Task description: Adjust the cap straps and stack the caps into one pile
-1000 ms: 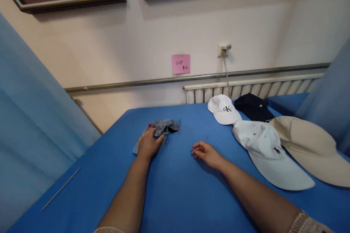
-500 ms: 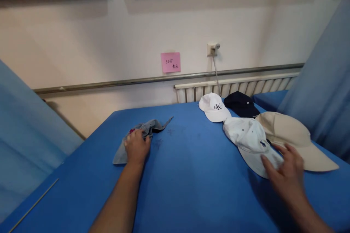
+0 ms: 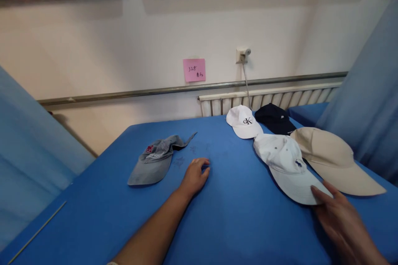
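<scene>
A flattened grey cap point(image 3: 155, 161) with a red mark lies alone at the left of the blue table point(image 3: 217, 223). My left hand point(image 3: 194, 176) rests flat on the cloth to its right, fingers loosely stretched, holding nothing. My right hand point(image 3: 340, 217) reaches the brim of a white cap point(image 3: 290, 165) with a small dark logo; its thumb and fingers touch the brim's front edge. Whether they grip the brim is unclear.
A beige cap point(image 3: 329, 155) lies beside the white one. Behind them sit a white cap with black letters point(image 3: 244, 122) and a dark navy cap point(image 3: 275, 118). A pink note point(image 3: 194, 70), a wall socket point(image 3: 241, 55) and a radiator point(image 3: 273, 98) line the wall. Blue curtains hang on both sides.
My left hand has let go of the grey cap and slid right onto bare cloth. My right hand has moved from the table's middle to the white cap's brim.
</scene>
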Demonstrator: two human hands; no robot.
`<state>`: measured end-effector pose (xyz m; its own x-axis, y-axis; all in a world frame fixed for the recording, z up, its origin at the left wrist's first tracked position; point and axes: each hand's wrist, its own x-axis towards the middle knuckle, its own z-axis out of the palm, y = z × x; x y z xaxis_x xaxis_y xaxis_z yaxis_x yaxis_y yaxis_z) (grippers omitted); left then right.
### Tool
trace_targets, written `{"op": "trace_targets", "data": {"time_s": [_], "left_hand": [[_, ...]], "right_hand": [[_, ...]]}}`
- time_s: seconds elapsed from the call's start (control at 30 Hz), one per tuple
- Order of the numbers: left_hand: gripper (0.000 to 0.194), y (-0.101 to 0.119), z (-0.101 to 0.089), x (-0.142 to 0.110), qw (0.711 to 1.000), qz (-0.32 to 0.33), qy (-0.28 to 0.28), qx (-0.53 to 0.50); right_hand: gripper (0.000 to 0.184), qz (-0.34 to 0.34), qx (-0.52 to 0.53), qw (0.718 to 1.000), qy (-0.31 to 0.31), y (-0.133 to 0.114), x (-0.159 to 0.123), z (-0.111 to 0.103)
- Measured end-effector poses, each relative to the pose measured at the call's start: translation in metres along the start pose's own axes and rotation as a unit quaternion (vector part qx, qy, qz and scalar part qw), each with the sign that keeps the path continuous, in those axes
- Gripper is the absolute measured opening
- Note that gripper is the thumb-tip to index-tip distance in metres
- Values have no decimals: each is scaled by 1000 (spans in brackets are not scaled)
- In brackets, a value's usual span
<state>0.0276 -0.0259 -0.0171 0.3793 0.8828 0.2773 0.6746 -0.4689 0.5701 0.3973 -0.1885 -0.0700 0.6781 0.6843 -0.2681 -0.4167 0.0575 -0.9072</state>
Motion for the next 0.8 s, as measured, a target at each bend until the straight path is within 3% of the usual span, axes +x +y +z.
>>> {"op": "trace_targets", "data": {"time_s": [0.13,0.2,0.27,0.4,0.47,0.53,0.6,0.63,0.7,0.73,0.8], "left_hand": [[25,2,4,1,990,-66,3,-127],[29,9,7,1,966,-121,0,-228],[37,18,9,1,914,-177,-30,-365],[49,28,5,0,742,-231,-116,-619],[41,25,1,1,714,-224,-77,-659],[29,18,-1,3,729,-226,-3,-646],[23,11,-1,5,740,-247,48,-624],[21,10,-1,6,736,-261,60,-622],[18,9,0,7,714,-280,69,-638],[16,10,0,7,701,-282,70,-652],[14,13,-2,8,679,-272,58,-679]], "right_hand": [[52,50,43,998,2,-16,-17,-2],[51,67,40,997,-24,-25,-30,-3],[55,82,32,994,-64,-30,-40,4],[59,106,10,981,-160,-28,-37,41],[59,103,-20,977,-186,-24,-18,69],[53,57,-68,983,-164,-21,8,96],[45,-51,-174,976,-123,-22,30,123],[41,-132,-233,961,-70,-23,36,136],[44,-234,-257,936,-51,-23,32,160],[44,-328,-274,901,-78,-20,22,171],[35,-434,-301,812,-248,-10,-10,194]]}}
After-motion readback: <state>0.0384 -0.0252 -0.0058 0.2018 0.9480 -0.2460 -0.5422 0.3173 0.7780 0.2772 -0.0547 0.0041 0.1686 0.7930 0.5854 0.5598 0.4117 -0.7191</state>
